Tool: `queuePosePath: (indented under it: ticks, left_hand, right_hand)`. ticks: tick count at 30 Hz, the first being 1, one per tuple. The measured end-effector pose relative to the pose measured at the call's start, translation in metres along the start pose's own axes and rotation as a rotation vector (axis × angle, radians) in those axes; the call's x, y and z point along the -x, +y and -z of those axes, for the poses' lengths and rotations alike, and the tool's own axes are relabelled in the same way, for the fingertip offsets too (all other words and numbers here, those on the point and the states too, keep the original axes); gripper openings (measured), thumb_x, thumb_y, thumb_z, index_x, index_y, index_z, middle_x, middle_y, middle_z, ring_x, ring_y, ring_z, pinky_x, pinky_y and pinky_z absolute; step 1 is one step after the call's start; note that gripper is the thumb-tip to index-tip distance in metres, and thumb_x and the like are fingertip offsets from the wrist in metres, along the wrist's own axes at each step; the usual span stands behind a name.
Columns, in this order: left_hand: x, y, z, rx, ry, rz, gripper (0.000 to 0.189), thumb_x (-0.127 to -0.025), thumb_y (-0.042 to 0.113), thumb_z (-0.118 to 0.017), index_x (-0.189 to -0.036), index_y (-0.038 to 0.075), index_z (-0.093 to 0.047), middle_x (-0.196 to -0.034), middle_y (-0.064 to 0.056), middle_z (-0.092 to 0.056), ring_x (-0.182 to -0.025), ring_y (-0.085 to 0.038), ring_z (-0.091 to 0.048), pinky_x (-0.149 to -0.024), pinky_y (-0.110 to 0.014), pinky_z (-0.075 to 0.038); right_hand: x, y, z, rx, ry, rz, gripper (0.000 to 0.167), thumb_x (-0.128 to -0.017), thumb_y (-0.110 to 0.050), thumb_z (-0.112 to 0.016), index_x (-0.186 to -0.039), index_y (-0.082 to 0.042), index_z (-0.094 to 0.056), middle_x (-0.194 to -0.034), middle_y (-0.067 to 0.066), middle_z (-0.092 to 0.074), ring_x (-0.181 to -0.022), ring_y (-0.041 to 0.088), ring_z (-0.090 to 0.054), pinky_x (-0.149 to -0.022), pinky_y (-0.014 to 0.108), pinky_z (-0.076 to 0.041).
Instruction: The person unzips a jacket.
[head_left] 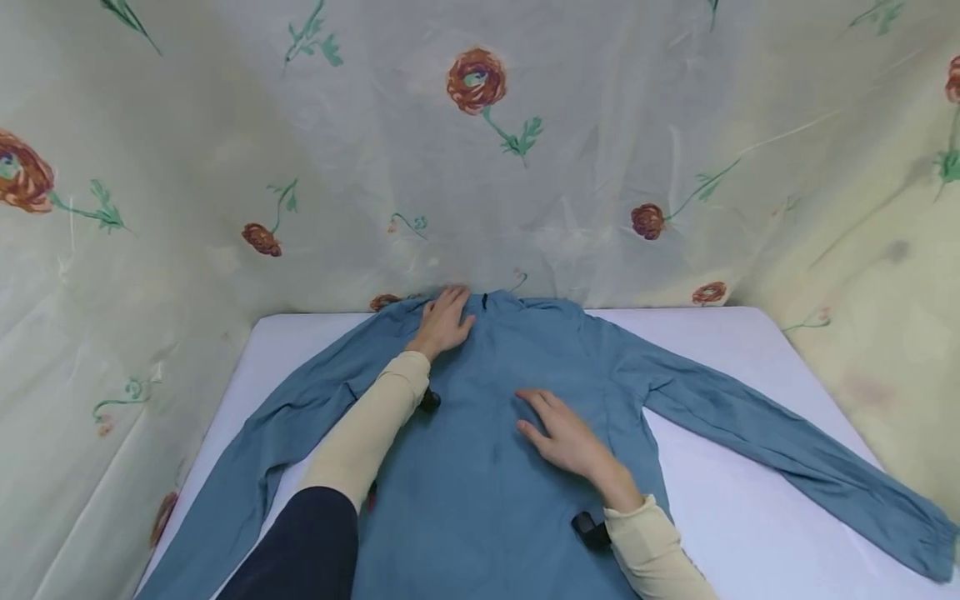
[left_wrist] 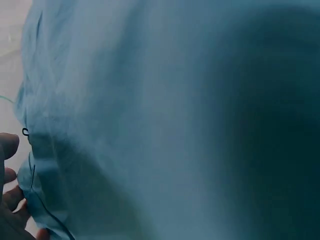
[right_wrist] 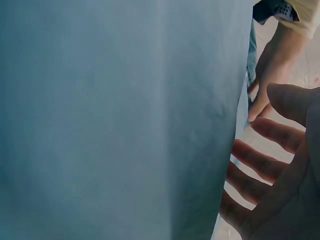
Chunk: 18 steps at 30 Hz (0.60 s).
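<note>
A blue long-sleeved top lies spread out, collar at the far edge, sleeves angled out to both sides. My left hand rests at the collar's left side, fingers extended toward the far edge. Beside it, a small dark loop shows at the neckline; the left wrist view shows this loop close to my fingers. Over the middle of the top is my right hand, its fingers spread and relaxed with nothing held. In the right wrist view its fingers reach out over the fabric.
Beneath the top is a white table, its far edge close to a hanging flowered sheet. The sheet also rises at the left and right sides. The right sleeve stretches to the right side of the table, and the left sleeve runs toward the front left.
</note>
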<state>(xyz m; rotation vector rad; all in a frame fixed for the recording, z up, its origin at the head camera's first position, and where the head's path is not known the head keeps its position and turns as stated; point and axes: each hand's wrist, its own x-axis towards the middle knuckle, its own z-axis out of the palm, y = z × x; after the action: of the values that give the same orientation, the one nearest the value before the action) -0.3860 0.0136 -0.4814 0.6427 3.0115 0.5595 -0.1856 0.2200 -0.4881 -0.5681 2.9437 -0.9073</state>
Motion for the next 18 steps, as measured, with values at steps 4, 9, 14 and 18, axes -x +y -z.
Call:
queuePosePath:
  ticks: [4, 9, 14, 18]
  left_hand:
    - [-0.01, 0.005, -0.006, 0.038, -0.014, 0.091, 0.053, -0.101, 0.035, -0.043, -0.149, 0.018, -0.028, -0.154, -0.005, -0.029, -0.141, -0.026, -0.028, -0.111, -0.054, -0.022]
    - [-0.01, 0.005, -0.011, 0.127, 0.026, 0.169, 0.05, -0.1, 0.037, -0.045, -0.145, 0.018, -0.037, -0.147, -0.008, -0.038, -0.133, -0.03, -0.036, -0.108, -0.055, -0.02]
    - [-0.009, 0.008, -0.011, 0.206, 0.065, 0.194, 0.049, -0.099, 0.039, -0.046, -0.141, 0.014, -0.044, -0.143, -0.01, -0.043, -0.13, -0.031, -0.038, -0.106, -0.053, -0.02]
    - [-0.007, 0.011, -0.009, 0.268, 0.113, 0.204, 0.048, -0.098, 0.042, -0.047, -0.136, 0.013, -0.05, -0.137, -0.011, -0.05, -0.125, -0.031, -0.044, -0.101, -0.053, -0.022]
  right_hand:
    - [0.002, 0.002, 0.002, -0.017, -0.001, 0.0, 0.045, -0.097, -0.025, -0.054, -0.139, -0.009, -0.046, -0.133, 0.013, -0.051, -0.125, 0.032, -0.049, -0.103, 0.049, -0.041]
    - [0.003, -0.001, 0.001, -0.036, -0.009, -0.004, 0.045, -0.097, -0.026, -0.053, -0.139, -0.01, -0.046, -0.134, 0.012, -0.05, -0.127, 0.031, -0.048, -0.103, 0.049, -0.041]
    - [0.004, -0.001, 0.002, -0.039, -0.013, -0.005, 0.045, -0.098, -0.027, -0.053, -0.139, -0.01, -0.045, -0.135, 0.012, -0.05, -0.128, 0.031, -0.047, -0.104, 0.049, -0.04]
    - [0.004, 0.0, 0.001, -0.037, -0.012, -0.012, 0.045, -0.098, -0.027, -0.053, -0.139, -0.011, -0.045, -0.136, 0.012, -0.049, -0.129, 0.031, -0.046, -0.104, 0.05, -0.04]
